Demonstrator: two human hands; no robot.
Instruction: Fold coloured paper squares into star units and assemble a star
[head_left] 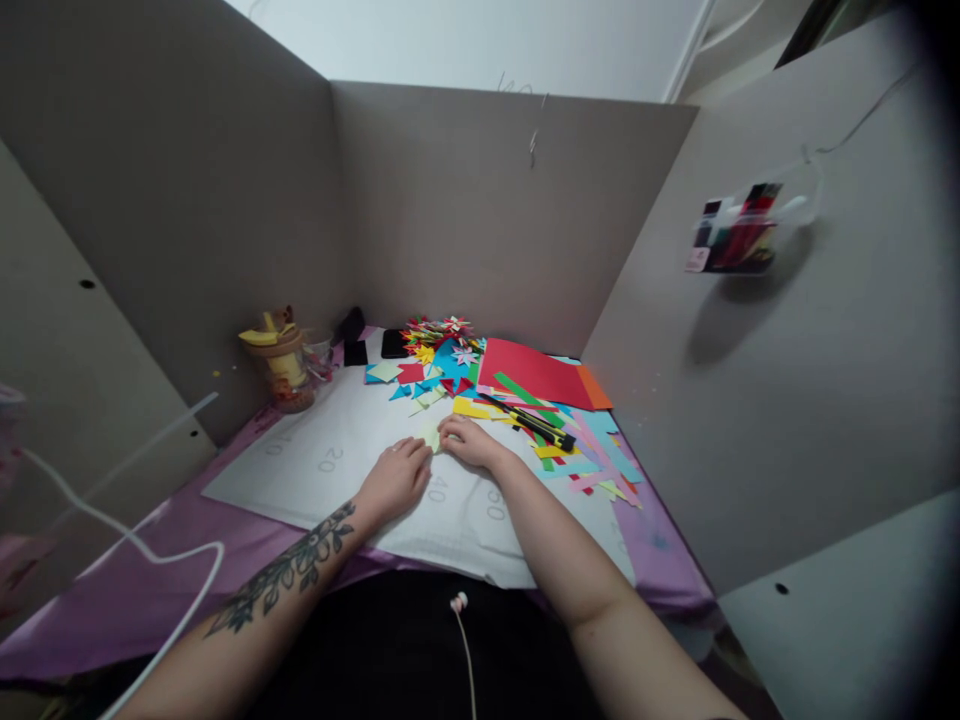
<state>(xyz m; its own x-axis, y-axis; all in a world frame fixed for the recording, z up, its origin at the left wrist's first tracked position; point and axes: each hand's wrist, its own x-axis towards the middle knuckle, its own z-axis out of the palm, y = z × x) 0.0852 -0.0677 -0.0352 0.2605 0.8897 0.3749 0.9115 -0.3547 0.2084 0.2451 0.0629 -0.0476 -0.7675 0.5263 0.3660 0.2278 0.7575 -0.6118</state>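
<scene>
A small pale green piece of paper [431, 437] lies on the white sheet with printed numbers [300, 500], between my two hands. My left hand [395, 478] rests at its left side, fingers bent together and fingertips at the paper's edge. On the other side, my right hand [468, 441] has its fingers curled down onto the paper's right edge. The fingers cover part of the paper, so its exact folds are hidden. Just beyond lie folded paper triangles [455, 387] and a yellow paper strip [472, 408].
A black and yellow utility knife [536, 424] lies on colored paper strips [592, 450], right of my hands. Behind are red paper [525, 370], folded paper flowers [439, 335] and a phone [393, 344]. A pot [279, 365] stands left; grey panels [510, 200] enclose the table.
</scene>
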